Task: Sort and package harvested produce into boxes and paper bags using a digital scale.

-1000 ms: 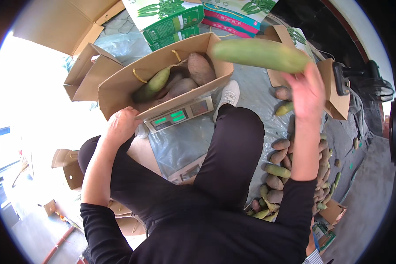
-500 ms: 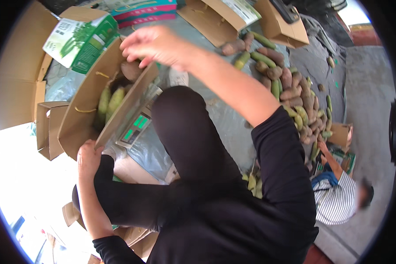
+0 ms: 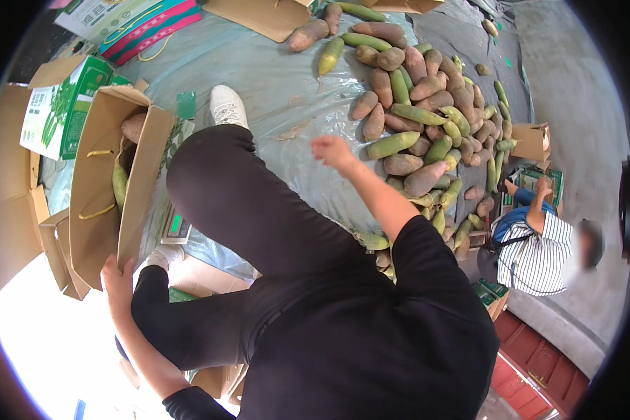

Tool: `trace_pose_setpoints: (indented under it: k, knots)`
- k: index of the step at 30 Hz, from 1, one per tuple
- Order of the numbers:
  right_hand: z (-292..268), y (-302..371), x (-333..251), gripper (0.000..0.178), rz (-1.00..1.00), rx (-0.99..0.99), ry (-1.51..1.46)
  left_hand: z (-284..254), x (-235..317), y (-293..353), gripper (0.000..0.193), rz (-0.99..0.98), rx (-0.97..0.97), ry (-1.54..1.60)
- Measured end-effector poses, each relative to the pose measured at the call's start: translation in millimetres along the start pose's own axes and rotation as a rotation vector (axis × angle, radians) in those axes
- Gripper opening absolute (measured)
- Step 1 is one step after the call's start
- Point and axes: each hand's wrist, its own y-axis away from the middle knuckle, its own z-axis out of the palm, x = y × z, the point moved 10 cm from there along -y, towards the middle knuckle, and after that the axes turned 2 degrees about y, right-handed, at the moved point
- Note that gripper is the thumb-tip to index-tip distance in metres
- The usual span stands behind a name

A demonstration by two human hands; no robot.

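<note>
My left hand (image 3: 118,278) grips the near end of a tall open cardboard box (image 3: 147,175), its fingers over the wall's edge. Inside the box lie a long green radish (image 3: 120,183) and a reddish-brown root (image 3: 133,128); the rest of its contents is hidden. My right hand (image 3: 334,152) hangs above the plastic sheet, left of the vegetable pile, with loosely bent fingers and nothing visible in it. In that pile are green radishes (image 3: 393,145) and soil-dusted reddish-brown roots (image 3: 425,179). A scale with a lit green display (image 3: 176,224) stands beside the box.
A printed green-and-white carton (image 3: 56,112) stands beyond the open box. More cartons (image 3: 259,17) lie at the far edge. My shoe (image 3: 228,106) rests on the plastic sheet (image 3: 287,91). At the right, a person in a striped shirt (image 3: 535,252) sits near small boxes.
My right hand has left the box and swung right toward the pile, empty. The view has shifted to the right. My left hand stays on the box.
</note>
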Motion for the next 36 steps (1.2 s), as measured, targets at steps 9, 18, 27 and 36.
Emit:
trace_pose_setpoints:
  k: [9, 18, 27, 36]
  knots:
    - [-183.3, -23.5, 174.8, 0.018, 0.164, 0.737, 0.313, 11.8, 31.1, -13.5, 0.016, 0.044, -0.007, 0.124]
    - [-203.1, -24.1, 77.0, 0.022, 0.008, 0.445, 1.539, 2.3, 6.2, -5.4, 0.015, 0.012, 0.035, 0.115]
    - [-176.3, -47.0, 72.3, 0.017, -0.275, 0.393, 1.764, -12.5, 26.5, 5.1, 0.018, 0.052, 0.102, 0.078]
    - [-153.7, -58.9, 109.8, 0.039, -0.125, 0.020, 1.759, -11.1, 18.0, -0.6, 0.016, 0.038, 0.155, 0.009]
